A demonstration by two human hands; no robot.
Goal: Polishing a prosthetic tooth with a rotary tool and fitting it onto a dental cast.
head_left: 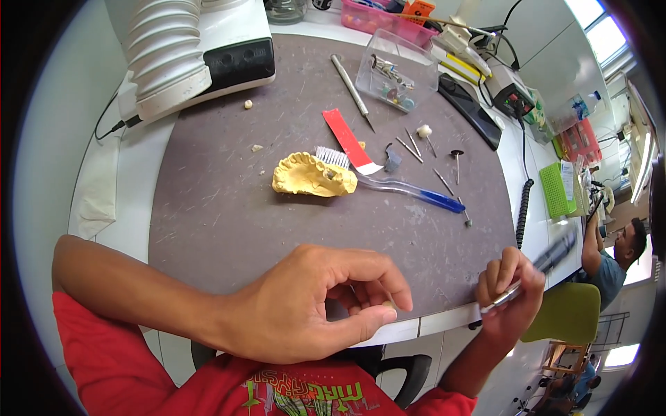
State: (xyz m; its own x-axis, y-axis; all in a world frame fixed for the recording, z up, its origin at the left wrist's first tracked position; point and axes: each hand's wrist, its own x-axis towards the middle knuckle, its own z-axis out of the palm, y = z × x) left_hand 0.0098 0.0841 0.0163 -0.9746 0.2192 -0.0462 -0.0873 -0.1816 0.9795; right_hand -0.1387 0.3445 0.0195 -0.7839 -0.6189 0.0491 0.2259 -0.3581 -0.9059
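My left hand [326, 305] is curled at the mat's front edge, pinching a small pale piece [388, 305], mostly hidden between thumb and fingers. My right hand [510, 291] grips a silver and dark pen-shaped handpiece [527, 274] at the right front. Beyond my hands, a yellow dental cast [312, 175] lies on the grey mat [215, 215], beside a toothbrush with a blue handle [437, 199] and a red strip [342, 135]. A metal pointed tool [349, 90], several small burs [456, 163] and a tiny ivory piece [248, 105] lie behind and around them.
A white machine with a ribbed hose [166, 55] stands back left. A clear box [395, 73], pink basket [378, 17], black phone [472, 114] and control unit [510, 90] line the back right. A green tray [558, 187] and co-worker [610, 270] are at right, near a green chair [569, 308].
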